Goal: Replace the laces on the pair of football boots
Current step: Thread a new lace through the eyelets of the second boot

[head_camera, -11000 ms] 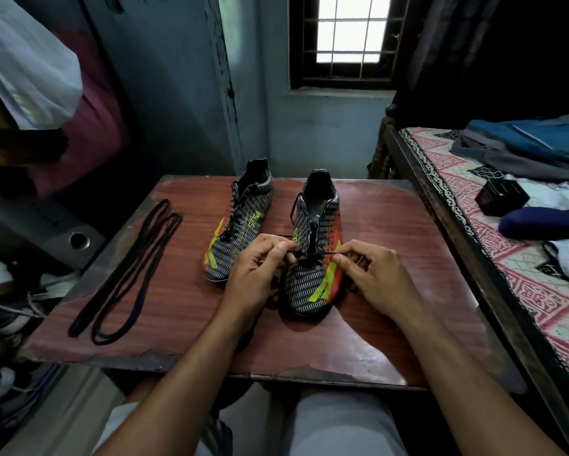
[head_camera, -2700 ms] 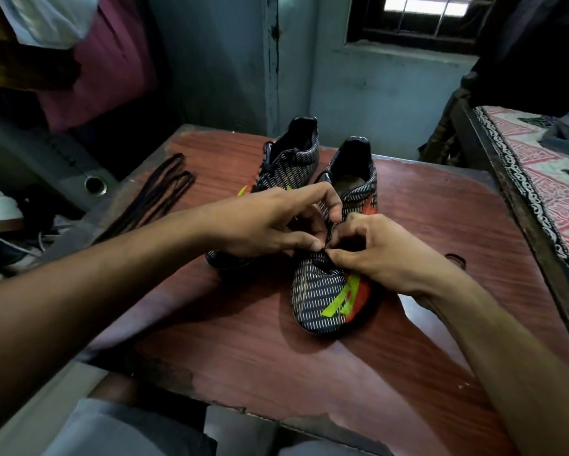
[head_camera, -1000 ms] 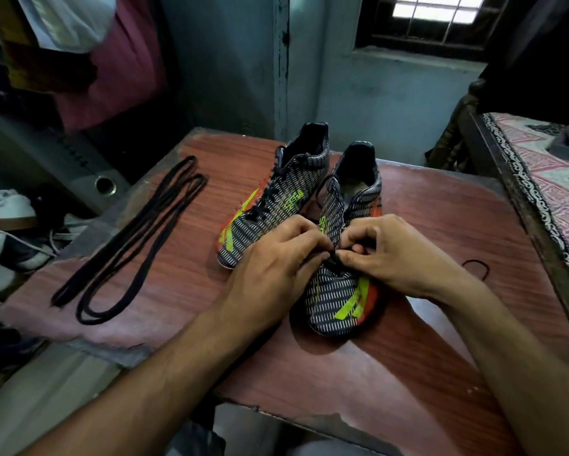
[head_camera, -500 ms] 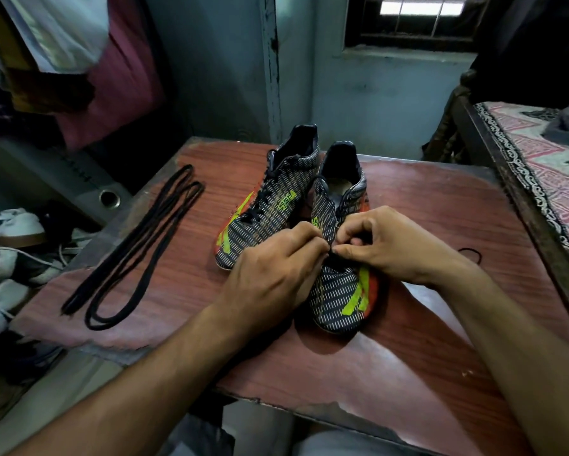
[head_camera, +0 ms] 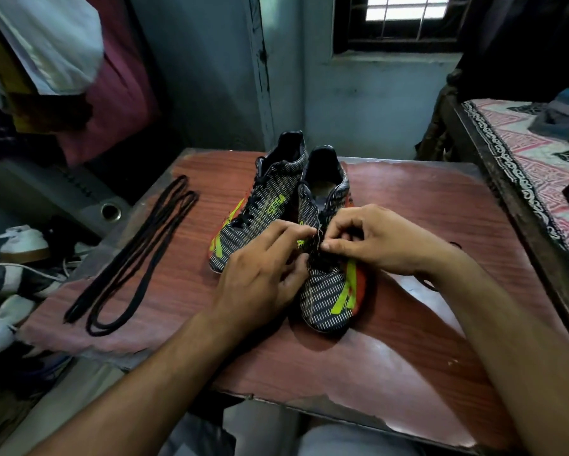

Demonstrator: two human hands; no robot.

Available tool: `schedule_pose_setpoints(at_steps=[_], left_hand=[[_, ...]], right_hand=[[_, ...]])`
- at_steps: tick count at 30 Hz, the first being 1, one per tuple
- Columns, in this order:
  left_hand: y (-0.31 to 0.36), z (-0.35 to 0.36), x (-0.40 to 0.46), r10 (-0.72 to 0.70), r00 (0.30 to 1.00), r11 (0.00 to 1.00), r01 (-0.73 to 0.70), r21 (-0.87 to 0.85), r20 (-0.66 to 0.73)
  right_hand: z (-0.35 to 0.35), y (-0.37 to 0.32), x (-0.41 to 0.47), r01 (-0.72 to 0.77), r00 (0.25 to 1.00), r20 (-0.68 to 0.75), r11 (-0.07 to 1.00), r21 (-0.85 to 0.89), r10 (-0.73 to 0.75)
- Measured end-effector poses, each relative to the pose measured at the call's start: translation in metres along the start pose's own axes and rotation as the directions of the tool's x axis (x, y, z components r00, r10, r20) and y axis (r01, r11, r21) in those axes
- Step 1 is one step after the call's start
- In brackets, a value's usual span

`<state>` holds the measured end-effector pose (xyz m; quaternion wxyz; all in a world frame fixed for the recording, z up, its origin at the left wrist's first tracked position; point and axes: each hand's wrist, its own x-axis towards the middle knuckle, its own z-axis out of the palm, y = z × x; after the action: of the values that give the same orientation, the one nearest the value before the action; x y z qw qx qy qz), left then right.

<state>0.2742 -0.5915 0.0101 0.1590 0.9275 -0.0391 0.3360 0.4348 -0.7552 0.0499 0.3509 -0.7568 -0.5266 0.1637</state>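
Two black-and-white patterned football boots with neon yellow and red marks stand side by side on the table. The left boot (head_camera: 260, 205) is laced in black. Both my hands work on the right boot (head_camera: 329, 297) at its lower eyelets. My left hand (head_camera: 263, 274) has its fingers curled against the boot's left flap, pinching at the lace spot. My right hand (head_camera: 375, 241) pinches a black lace end between thumb and forefinger over the tongue. A bundle of loose black laces (head_camera: 135, 255) lies at the table's left side.
The reddish wooden table (head_camera: 424, 340) has a chipped front edge. A bed with a patterned cover (head_camera: 533, 179) stands close on the right. Shoes (head_camera: 23, 245) and clutter fill the floor at left; clothes hang above. A thin black loop (head_camera: 454, 246) lies behind my right wrist.
My hands have stayed at the right boot's eyelets, with small finger movements on the lace. The view has shifted slightly; the boots and the loose laces have not moved.
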Motion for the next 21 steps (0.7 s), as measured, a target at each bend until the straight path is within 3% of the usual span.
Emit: schedule_pose_setpoints(at_steps=[5, 16, 21], left_hand=[[-0.002, 0.001, 0.001, -0.035, 0.999, 0.999, 0.035, -0.001, 0.042], [-0.007, 0.007, 0.001, -0.062, 0.98, 0.998, 0.058, 0.022, 0.187], [-0.007, 0.007, 0.0, -0.061, 0.987, 0.998, 0.058, 0.021, 0.147]], right_hand=[[-0.017, 0.01, -0.007, -0.024, 0.999, 0.025, 1.0, -0.007, 0.024], [-0.019, 0.016, -0.011, -0.071, 0.993, -0.078, 0.969, 0.237, 0.091], [-0.029, 0.017, -0.013, -0.059, 0.944, -0.313, 0.989, 0.135, 0.1]])
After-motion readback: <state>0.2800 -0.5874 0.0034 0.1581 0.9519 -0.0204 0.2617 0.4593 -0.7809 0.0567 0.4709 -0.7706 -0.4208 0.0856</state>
